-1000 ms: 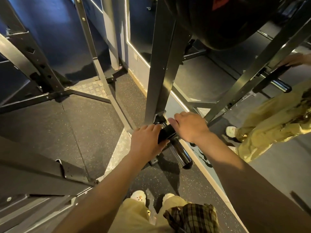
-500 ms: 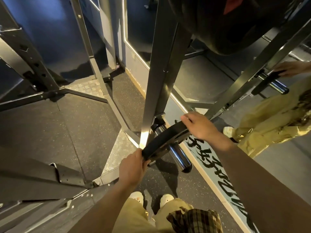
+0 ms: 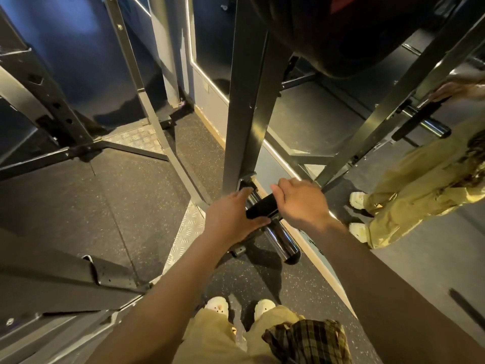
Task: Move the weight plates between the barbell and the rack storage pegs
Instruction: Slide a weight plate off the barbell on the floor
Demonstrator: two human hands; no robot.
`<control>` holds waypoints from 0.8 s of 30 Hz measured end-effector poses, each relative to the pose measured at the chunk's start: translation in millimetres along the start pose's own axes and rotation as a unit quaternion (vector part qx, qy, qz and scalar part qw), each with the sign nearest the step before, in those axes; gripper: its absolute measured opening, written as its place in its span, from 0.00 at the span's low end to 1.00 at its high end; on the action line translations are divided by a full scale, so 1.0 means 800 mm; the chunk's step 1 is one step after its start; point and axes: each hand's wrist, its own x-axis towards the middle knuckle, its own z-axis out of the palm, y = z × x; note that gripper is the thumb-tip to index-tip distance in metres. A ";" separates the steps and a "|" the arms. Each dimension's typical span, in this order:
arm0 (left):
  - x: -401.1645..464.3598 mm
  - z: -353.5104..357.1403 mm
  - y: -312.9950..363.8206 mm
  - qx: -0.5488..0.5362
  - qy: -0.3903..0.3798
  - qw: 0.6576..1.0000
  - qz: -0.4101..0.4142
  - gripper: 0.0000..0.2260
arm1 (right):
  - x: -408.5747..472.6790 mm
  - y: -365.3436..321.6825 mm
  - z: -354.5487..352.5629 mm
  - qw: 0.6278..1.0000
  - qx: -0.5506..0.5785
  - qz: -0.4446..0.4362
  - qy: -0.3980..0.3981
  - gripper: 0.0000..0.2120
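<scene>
A small black weight plate (image 3: 262, 209) sits on the chrome storage peg (image 3: 280, 243) that juts from the foot of the dark rack upright (image 3: 244, 122). My left hand (image 3: 232, 219) grips the plate's near left edge, thumb under its rim. My right hand (image 3: 299, 203) holds the far right edge with fingers curled over the top. Most of the plate is hidden between my hands. A large black plate (image 3: 354, 30) hangs on the rack high above.
A wall mirror (image 3: 328, 122) on the right reflects the rack, the peg and a person in yellow trousers. Rack braces (image 3: 147, 106) and a checker-plate foot (image 3: 187, 227) cross the speckled rubber floor (image 3: 99, 200). My white shoes (image 3: 217, 306) stand below.
Half a second ago the plate was tilted and further out along the peg with my hands wide apart; now it sits in by the upright and my hands are close together.
</scene>
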 end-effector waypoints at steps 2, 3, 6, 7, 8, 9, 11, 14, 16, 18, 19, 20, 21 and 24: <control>0.001 0.008 0.009 0.064 0.000 0.997 0.037 0.32 | -0.008 -0.016 -0.004 0.999 -0.049 -0.015 0.006 0.24; -0.004 0.014 0.008 0.081 0.000 0.996 0.047 0.28 | -0.013 -0.023 -0.006 0.998 -0.065 -0.021 0.009 0.24; -0.021 0.030 -0.012 0.051 0.008 0.998 0.037 0.23 | -0.023 -0.046 -0.010 0.997 -0.081 -0.018 0.008 0.23; -0.026 0.035 -0.019 0.037 0.013 0.999 0.032 0.22 | -0.026 -0.054 -0.008 0.996 -0.083 -0.020 0.011 0.22; -0.031 0.039 -0.024 0.027 0.014 0.999 0.026 0.21 | -0.029 -0.062 -0.007 0.996 -0.086 -0.026 0.018 0.21; -0.036 0.043 -0.029 0.018 0.011 1.000 0.016 0.20 | -0.032 -0.068 -0.003 0.995 -0.084 -0.036 0.027 0.21; -0.043 0.051 -0.038 -0.013 0.001 1.000 -0.005 0.19 | -0.034 -0.071 -0.004 0.995 -0.057 -0.065 0.046 0.20; -0.052 0.059 -0.046 -0.065 -0.015 0.997 -0.029 0.19 | -0.026 -0.039 -0.015 0.991 0.099 -0.094 0.009 0.17; -0.057 0.063 -0.049 -0.093 -0.013 0.995 -0.045 0.18 | -0.018 -0.009 -0.025 0.977 0.200 -0.070 0.002 0.15; -0.060 0.066 -0.046 -0.117 -0.005 0.992 -0.053 0.17 | -0.010 0.014 -0.041 0.972 0.232 -0.032 0.026 0.15; -0.061 0.067 -0.045 -0.123 -0.002 0.991 -0.055 0.17 | -0.006 0.021 -0.044 0.968 0.249 -0.007 0.012 0.16; -0.062 0.067 -0.044 -0.128 -0.004 0.990 -0.057 0.16 | -0.002 0.027 -0.047 0.965 0.262 0.026 -0.016 0.17; -0.062 0.067 -0.043 -0.132 -0.007 0.989 -0.059 0.16 | 0.004 0.035 -0.044 0.961 0.265 0.061 -0.052 0.18; -0.061 0.066 -0.042 -0.134 -0.016 0.989 -0.063 0.16 | 0.014 0.048 -0.026 0.952 0.246 0.118 -0.138 0.20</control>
